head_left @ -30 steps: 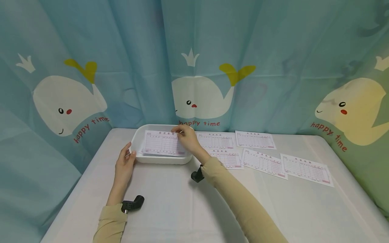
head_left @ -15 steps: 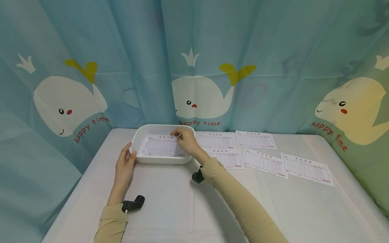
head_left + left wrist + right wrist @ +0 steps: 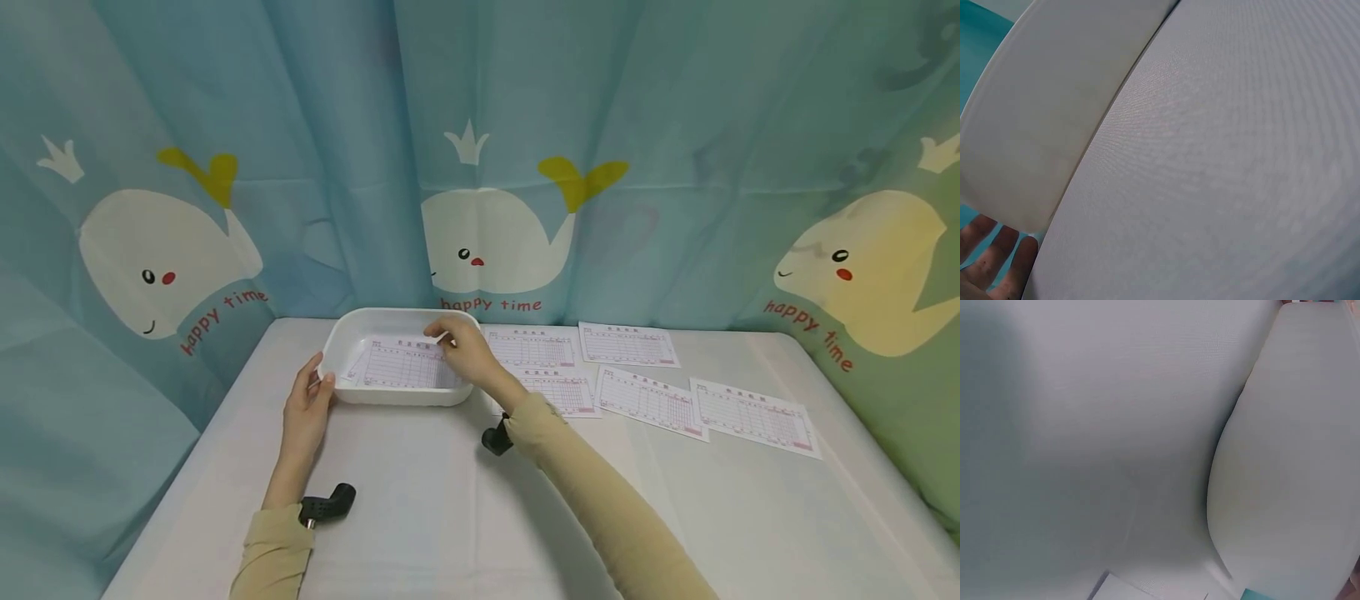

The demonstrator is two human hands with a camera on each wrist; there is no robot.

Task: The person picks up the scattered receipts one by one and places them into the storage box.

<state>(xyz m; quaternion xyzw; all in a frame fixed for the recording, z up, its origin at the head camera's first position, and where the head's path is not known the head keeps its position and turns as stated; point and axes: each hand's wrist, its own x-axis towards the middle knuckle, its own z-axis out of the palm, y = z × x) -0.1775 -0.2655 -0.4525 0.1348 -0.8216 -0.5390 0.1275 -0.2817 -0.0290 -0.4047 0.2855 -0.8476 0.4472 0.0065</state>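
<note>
A white plastic tray sits at the back left of the table, with printed form slips lying inside it. My left hand is at the tray's left end, its fingertips touching the outer wall. In the left wrist view the straight, spread fingers meet the tray's outer corner. Over the tray's right end is my right hand, fingers loosely bent just above the top slip's right part and partly covering it. The right wrist view shows the tray's outer wall; the fingers' contact is hidden there.
Right of the tray, several similar slips lie face up on the white tablecloth, among them a back slip, a middle slip and a far right slip. A blue curtain with whale prints hangs behind the table.
The top slip, held up at the right hand a second ago, has come down into the tray. The right hand has shifted slightly, its fingers loosening. The left hand stays put.
</note>
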